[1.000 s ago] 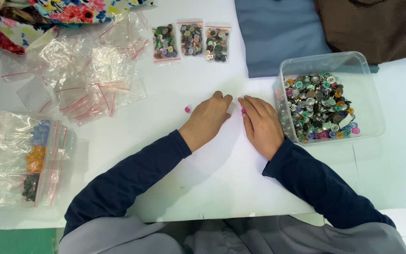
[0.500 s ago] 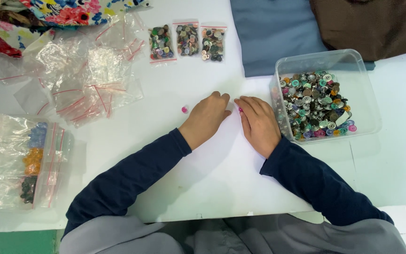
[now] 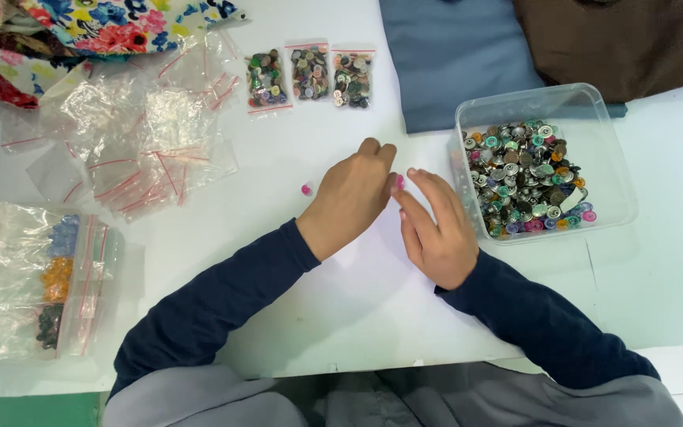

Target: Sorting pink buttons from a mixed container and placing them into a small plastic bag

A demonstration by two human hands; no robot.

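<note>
My left hand (image 3: 351, 196) rests palm down on the white table (image 3: 341, 316) with its fingers curled under. My right hand (image 3: 435, 228) lies beside it, fingers stretched out and slightly apart. A small pink button (image 3: 399, 182) sits between the two hands, touching the left hand's thumb side and the right index fingertip. Whether any finger grips it is hidden. A second pink button (image 3: 306, 190) lies loose just left of my left hand. To the right of my right hand stands a clear plastic box (image 3: 620, 186) full of metal and coloured buttons (image 3: 525, 175).
Three small zip bags of buttons (image 3: 310, 73) lie in a row at the back. A heap of empty zip bags (image 3: 140, 150) sits left, and a large bag of coloured beads (image 3: 37, 277) near the left edge. Floral fabric (image 3: 81, 24), blue cloth (image 3: 452, 55) and brown cloth (image 3: 618, 39) lie at the back.
Both hands have stayed almost in place and drawn slightly closer around the pink button. The view has shifted a little.
</note>
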